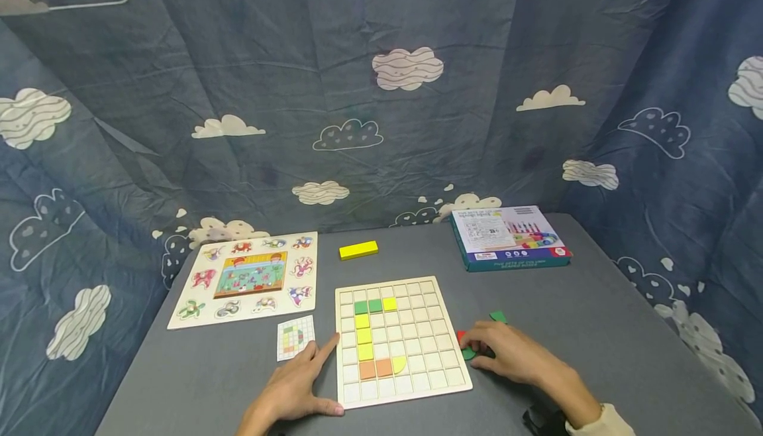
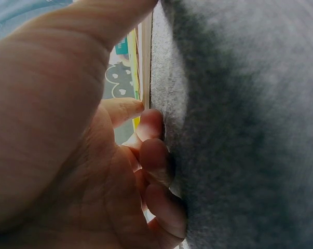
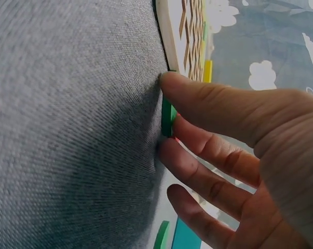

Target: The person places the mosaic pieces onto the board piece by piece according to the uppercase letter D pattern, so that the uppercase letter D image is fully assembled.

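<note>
A wooden grid board (image 1: 417,343) lies on the grey table. On it are green squares (image 1: 367,306), several yellow squares (image 1: 364,336), two orange squares (image 1: 376,368) and a yellow quarter-round tile (image 1: 399,364). My left hand (image 1: 292,383) rests beside the board, index finger and thumb touching its left edge. Right of the board, my right hand (image 1: 507,351) pinches a green tile (image 3: 167,114) between thumb and fingers, at table level. A red tile (image 1: 461,335) peeks out by those fingers, mostly hidden. Just beyond the hand lies another green tile (image 1: 498,317).
A small pattern card (image 1: 295,338) lies left of the board. Behind it is a picture puzzle board (image 1: 256,280) with animal figures. A yellow bar (image 1: 358,250) lies at the back, and a teal-sided game box (image 1: 509,238) at the back right. Cloud-patterned cloth (image 1: 346,91) surrounds the table.
</note>
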The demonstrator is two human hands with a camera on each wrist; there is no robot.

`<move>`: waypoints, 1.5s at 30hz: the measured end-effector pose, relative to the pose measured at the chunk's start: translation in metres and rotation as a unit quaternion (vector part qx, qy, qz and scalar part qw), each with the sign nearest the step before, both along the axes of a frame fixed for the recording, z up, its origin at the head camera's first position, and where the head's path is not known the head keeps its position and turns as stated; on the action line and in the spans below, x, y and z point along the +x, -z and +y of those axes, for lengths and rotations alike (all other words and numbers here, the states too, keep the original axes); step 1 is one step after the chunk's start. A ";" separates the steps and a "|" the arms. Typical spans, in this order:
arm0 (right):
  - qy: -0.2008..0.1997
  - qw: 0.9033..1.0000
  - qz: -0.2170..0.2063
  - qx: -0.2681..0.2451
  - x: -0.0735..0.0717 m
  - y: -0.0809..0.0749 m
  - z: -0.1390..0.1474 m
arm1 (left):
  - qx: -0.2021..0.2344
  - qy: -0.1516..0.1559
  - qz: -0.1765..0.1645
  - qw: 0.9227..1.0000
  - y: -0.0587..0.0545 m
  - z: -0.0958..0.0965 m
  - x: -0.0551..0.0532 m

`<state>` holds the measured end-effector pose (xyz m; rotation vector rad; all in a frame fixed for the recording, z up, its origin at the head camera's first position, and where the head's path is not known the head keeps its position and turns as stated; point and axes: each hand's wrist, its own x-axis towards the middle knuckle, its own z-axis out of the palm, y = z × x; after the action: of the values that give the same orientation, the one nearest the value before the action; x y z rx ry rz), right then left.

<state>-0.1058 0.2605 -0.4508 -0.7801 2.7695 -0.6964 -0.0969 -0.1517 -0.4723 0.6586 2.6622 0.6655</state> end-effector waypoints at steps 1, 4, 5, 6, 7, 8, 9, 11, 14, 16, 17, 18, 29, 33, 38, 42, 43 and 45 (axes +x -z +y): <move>-0.001 1.000 0.001 0.000 0.000 0.000 0.000 | 0.000 0.000 0.000 1.000 0.000 0.000 0.000; -0.008 1.000 0.001 -0.002 -0.001 0.000 0.000 | 0.002 0.000 -0.002 1.000 0.000 0.001 0.000; -0.010 1.000 0.002 -0.002 -0.001 0.000 0.000 | 0.002 0.000 -0.003 1.000 0.000 0.001 0.000; -0.010 1.000 0.001 -0.003 -0.001 0.000 0.000 | 0.002 0.000 -0.002 1.000 0.000 0.001 0.000; -0.011 1.000 -0.001 -0.003 -0.002 0.000 0.000 | 0.003 0.000 -0.003 1.000 -0.001 0.001 0.000; -0.011 1.000 -0.005 -0.004 -0.002 0.000 0.001 | 0.004 0.000 -0.003 1.000 -0.001 0.001 0.001; -0.009 1.000 -0.008 -0.002 -0.002 0.000 0.001 | 0.004 -0.001 -0.003 1.000 -0.001 0.002 0.001; -0.006 1.000 -0.013 0.000 -0.003 0.000 0.001 | 0.005 -0.001 -0.002 1.000 -0.001 0.001 0.001; -0.004 1.000 -0.018 0.003 -0.002 -0.001 0.002 | 0.007 -0.003 -0.002 1.000 -0.001 0.001 0.001; -0.006 1.000 -0.013 0.004 -0.002 0.000 0.003 | 0.006 -0.003 -0.002 1.000 -0.001 0.001 0.002; -0.007 1.000 -0.011 0.004 -0.001 0.000 0.003 | 0.006 -0.003 -0.001 1.000 -0.001 0.001 0.002; -0.007 1.000 -0.009 0.004 -0.001 0.000 0.003 | 0.006 -0.004 0.000 1.000 -0.001 0.000 0.002; -0.006 1.000 0.020 -0.004 -0.005 -0.003 0.002 | -0.003 -0.008 -0.002 1.000 -0.003 0.001 0.001; -0.003 1.000 0.030 0.005 -0.007 -0.008 -0.002 | -0.006 -0.007 0.000 1.000 -0.004 0.001 0.000; -0.002 0.999 0.031 0.009 -0.010 -0.013 -0.008 | -0.007 -0.006 0.003 1.000 -0.003 0.001 -0.001; -0.006 1.000 0.030 0.003 -0.013 -0.015 -0.014 | -0.008 -0.006 0.004 1.000 -0.003 0.001 -0.001; -0.008 1.000 0.029 0.002 -0.014 -0.015 -0.015 | -0.008 -0.006 0.004 1.000 -0.003 0.001 -0.001; -0.012 0.999 0.033 0.007 -0.015 -0.015 -0.018 | -0.009 -0.006 0.005 1.000 -0.002 0.001 -0.001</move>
<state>-0.1209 0.2423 -0.4355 -0.8477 2.8148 -0.6587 -0.0978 -0.1507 -0.4703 0.6448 2.6802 0.6427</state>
